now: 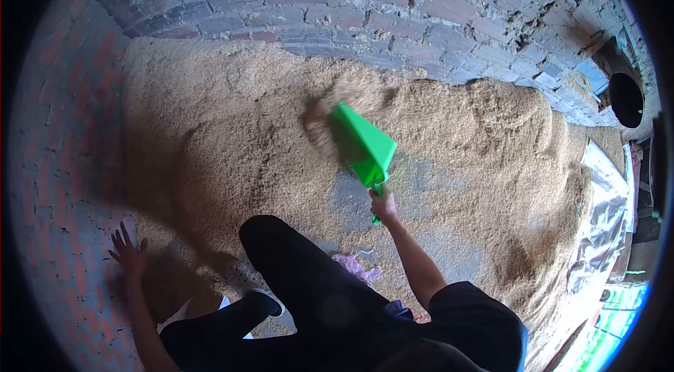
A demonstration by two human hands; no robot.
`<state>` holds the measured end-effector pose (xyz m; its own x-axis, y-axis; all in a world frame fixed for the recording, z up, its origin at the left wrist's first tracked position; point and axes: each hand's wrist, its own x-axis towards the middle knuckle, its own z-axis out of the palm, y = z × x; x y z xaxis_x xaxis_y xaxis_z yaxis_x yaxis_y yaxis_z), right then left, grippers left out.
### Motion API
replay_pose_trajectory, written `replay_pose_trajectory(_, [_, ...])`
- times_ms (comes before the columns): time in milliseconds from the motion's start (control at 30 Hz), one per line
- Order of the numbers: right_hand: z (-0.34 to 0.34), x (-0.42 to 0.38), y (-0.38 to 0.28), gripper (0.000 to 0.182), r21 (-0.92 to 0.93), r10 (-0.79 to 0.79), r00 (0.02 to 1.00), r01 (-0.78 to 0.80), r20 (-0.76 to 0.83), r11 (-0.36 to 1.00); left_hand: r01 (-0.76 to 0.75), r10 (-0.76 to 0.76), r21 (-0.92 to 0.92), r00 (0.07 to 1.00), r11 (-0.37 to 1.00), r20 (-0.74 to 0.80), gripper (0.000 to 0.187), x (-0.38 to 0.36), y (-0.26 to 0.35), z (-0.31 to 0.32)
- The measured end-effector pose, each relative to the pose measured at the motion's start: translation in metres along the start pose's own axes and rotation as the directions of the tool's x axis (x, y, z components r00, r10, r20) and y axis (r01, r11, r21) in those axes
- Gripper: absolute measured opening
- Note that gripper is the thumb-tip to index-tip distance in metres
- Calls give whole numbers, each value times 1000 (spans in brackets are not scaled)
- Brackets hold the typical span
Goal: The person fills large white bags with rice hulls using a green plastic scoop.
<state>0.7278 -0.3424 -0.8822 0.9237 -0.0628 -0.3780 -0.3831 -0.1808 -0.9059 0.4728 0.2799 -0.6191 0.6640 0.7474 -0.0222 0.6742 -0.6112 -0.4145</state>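
Note:
My right hand (384,205) is wrapped round the short handle of a green plastic scoop (368,142). The scoop points up and to the left, its front edge at a heap of tan, loose grainy material (246,119) that looks like husks or sawdust. Some of that material is blurred by motion around the scoop's mouth. Down at the left, my left hand (129,253) has its fingers spread against the brick wall (67,231) and holds nothing.
A brick wall (302,3) runs behind the heap. Grey floor (351,196) shows below the scoop. A crumpled pink plastic scrap (358,268) lies by my knee. Silvery sheeting (600,214) and a dark round opening (626,100) are at the right.

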Motion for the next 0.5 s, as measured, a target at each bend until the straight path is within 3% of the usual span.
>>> replay_pose_trajectory(33, [3, 1, 17, 18, -159, -271, 960, 257, -70, 953, -9, 9, 4, 1000, 1000, -1, 88, 0, 4, -2])
replay_pose_trajectory(67, [4, 3, 32, 16, -327, -527, 845, 475, -89, 817, -44, 44, 38, 999, 998, 11, 88, -3, 6, -5])
replay_pose_trajectory(100, [-2, -4, 26, 16, -325, -521, 849, 469, -91, 821, -78, 76, 74, 997, 994, 25, 88, -6, 6, -7])
replay_pose_trajectory(167, [-30, -15, 8, 18, -152, -304, 934, 278, -188, 948, -86, 83, 87, 996, 992, 34, 88, -11, 5, -9])
replay_pose_trajectory(200, [-48, -14, 2, 19, -170, -266, 931, 229, -249, 959, -92, 89, 91, 995, 992, 39, 88, -12, 5, -9])
replay_pose_trajectory(233, [-71, -7, -2, 20, -185, -231, 922, 180, -309, 966, -96, 93, 91, 995, 991, 39, 88, -12, -1, -2])
replay_pose_trajectory(333, [-137, 23, -24, 27, 7, -114, 823, 142, -557, 990, -114, 114, 55, 993, 992, 7, 86, -14, -15, 11])
replay_pose_trajectory(400, [-173, 55, -30, 30, 42, -86, 695, 166, -714, 985, -63, 107, -261, 981, 963, 160, 82, -23, -12, -2])
replay_pose_trajectory(433, [-185, 80, -18, 32, 11, -101, 618, 175, -779, 984, -62, 105, -260, 982, 964, 155, 82, -25, -11, -4])
replay_pose_trajectory(500, [-168, 90, -49, 37, 123, 31, 634, 101, -773, 987, -45, 193, -463, 941, 885, 277, 87, -26, -11, -1])
